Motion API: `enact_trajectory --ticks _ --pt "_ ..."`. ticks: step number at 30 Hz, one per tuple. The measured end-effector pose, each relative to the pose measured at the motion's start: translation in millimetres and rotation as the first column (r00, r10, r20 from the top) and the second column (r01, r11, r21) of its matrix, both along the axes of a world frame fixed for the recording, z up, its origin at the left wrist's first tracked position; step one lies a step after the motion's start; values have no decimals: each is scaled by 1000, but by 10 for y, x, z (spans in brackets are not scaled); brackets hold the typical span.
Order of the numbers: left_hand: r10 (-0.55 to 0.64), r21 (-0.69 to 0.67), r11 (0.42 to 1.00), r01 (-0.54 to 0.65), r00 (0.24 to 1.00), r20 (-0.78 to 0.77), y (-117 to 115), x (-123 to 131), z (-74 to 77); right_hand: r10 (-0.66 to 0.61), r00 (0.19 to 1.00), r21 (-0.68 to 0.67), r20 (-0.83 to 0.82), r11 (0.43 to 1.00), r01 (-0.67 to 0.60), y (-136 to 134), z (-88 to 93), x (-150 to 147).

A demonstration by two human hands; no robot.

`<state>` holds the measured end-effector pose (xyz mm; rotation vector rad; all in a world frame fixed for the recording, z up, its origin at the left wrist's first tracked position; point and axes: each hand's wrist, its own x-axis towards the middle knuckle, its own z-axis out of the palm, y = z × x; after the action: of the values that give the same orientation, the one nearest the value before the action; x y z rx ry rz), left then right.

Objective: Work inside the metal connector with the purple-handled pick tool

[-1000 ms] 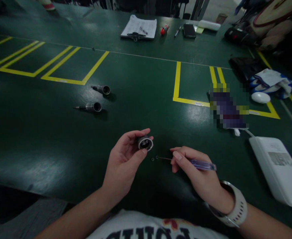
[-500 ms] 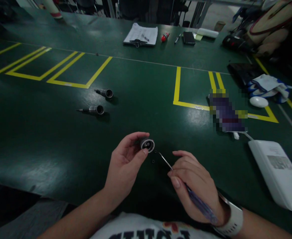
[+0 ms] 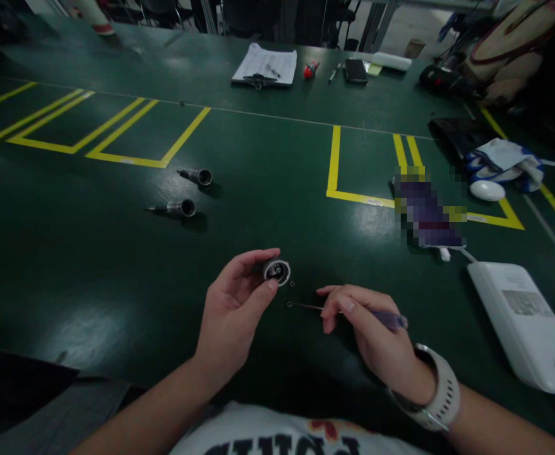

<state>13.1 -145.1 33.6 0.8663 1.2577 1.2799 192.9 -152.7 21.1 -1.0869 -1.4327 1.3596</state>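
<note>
My left hand (image 3: 234,297) is closed round a short, hollow metal part (image 3: 277,272). Its round open end faces me, with a small pin or stud visible inside, and my thumb presses on the rim. In my right hand (image 3: 365,319) is a slim pick-like tool (image 3: 308,306) with a thin metal shaft and a purple handle. The tool's tip touches or nearly touches a small dark ring (image 3: 289,304) on the table. Another small ring (image 3: 292,284) lies just below and right of the metal part's rim.
Two metal cup-ended parts with thin stems, one upper (image 3: 196,177) and one lower (image 3: 175,208), lie to the left. At right are a phone (image 3: 426,212), a white power bank (image 3: 523,325), a white oval case (image 3: 487,190) and gloves (image 3: 504,158). A clipboard (image 3: 265,66) lies far back.
My right hand has rolled over, so the tool lies nearly level. Its tip has moved from the upper ring down to the lower one. My left hand still holds the metal part.
</note>
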Motion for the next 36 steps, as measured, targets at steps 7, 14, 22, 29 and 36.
enact_trajectory --ticks 7,14,22,29,36 --pt "11 -42 999 -10 999 30 3 15 36 49 987 66 151 996 -60 19 44 -29" --pt "24 -26 999 -23 999 42 -17 27 58 109 921 184 375 964 -189 -22 245 -101" --pt "41 -33 999 -39 997 62 -12 28 46 98 856 510 507 766 -390 -110 116 -129" --pt "27 4 1000 -27 998 63 -26 40 27 -33 945 698 326 683 -217 -139 177 -62" --pt "-19 38 999 18 999 48 -56 95 61 -28 920 698 392 660 -278 -108 275 -119"
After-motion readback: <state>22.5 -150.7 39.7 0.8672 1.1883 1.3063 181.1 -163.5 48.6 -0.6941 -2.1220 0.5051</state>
